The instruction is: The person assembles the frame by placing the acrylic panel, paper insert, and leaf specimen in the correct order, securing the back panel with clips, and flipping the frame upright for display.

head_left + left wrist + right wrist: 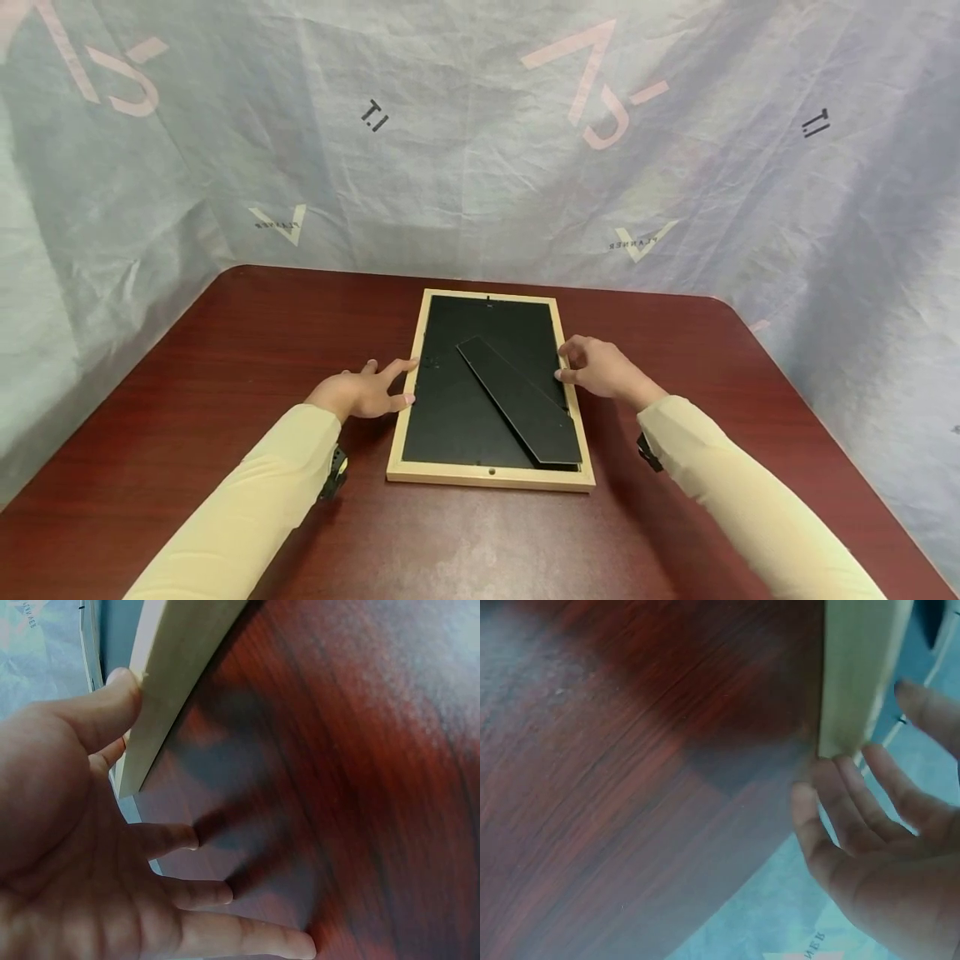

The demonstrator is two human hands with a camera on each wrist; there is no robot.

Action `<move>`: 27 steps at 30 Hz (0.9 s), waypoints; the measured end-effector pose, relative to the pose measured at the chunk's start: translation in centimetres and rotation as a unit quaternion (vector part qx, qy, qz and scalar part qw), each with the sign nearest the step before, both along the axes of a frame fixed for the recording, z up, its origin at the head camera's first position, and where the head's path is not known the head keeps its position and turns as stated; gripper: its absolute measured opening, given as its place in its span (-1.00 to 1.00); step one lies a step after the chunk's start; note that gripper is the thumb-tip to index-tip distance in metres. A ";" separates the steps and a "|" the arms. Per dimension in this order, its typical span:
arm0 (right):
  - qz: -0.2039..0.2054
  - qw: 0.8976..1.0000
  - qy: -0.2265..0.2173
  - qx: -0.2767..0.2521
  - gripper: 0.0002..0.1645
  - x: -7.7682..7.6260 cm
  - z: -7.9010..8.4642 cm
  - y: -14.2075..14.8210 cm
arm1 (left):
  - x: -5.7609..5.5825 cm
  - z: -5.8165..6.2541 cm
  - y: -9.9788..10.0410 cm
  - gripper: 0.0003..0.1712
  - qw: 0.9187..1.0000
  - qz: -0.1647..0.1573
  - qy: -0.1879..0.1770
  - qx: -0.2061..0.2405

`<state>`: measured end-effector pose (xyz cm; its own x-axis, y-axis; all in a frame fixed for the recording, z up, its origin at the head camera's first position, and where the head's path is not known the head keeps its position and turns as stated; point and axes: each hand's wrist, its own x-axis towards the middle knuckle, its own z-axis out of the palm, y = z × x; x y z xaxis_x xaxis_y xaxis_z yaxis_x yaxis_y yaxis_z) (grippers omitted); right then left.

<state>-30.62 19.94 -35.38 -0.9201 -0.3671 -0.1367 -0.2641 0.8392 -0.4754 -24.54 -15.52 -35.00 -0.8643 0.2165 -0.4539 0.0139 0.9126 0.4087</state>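
Note:
A picture frame [491,477] with a pale wooden rim lies face down on the table, its black backing board [450,417] upward. A black easel-stand leg [521,404] lies slantwise across the backing. At the frame's left side, my left hand [363,392] touches the rim with thumb and index finger. In the left wrist view, its other fingers [247,935] spread toward the table. My right hand [600,367] is at the right rim, fingers slightly bent. The right wrist view shows those fingertips against the frame's side [862,675], the thumb over the backing.
The frame rests on a dark red wooden table [300,317] with rounded far corners. Behind and beside it hangs a grey-white printed sheet [450,167]. Small metal tabs [489,300] stand along the backing's edge. Both forearms wear pale yellow sleeves [247,500].

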 end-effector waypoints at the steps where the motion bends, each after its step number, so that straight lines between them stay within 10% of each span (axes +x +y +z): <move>1: -0.006 1.000 0.006 -0.001 -0.46 -0.2 -0.1 -0.1 | 0.0 0.0 0.0 -0.24 1.000 0.000 0.000 0.001; 27: -0.068 0.996 -0.057 -0.005 -0.12 -4.0 -1.0 -2.4 | 0.0 -0.1 -0.1 -0.23 1.000 0.002 0.004 -0.006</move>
<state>-34.61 17.54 -36.39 -0.9404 -0.2414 -0.2396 -0.0918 0.8584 -0.5046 -24.52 -15.64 -35.07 -0.8686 0.2080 -0.4497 0.0142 0.9177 0.3971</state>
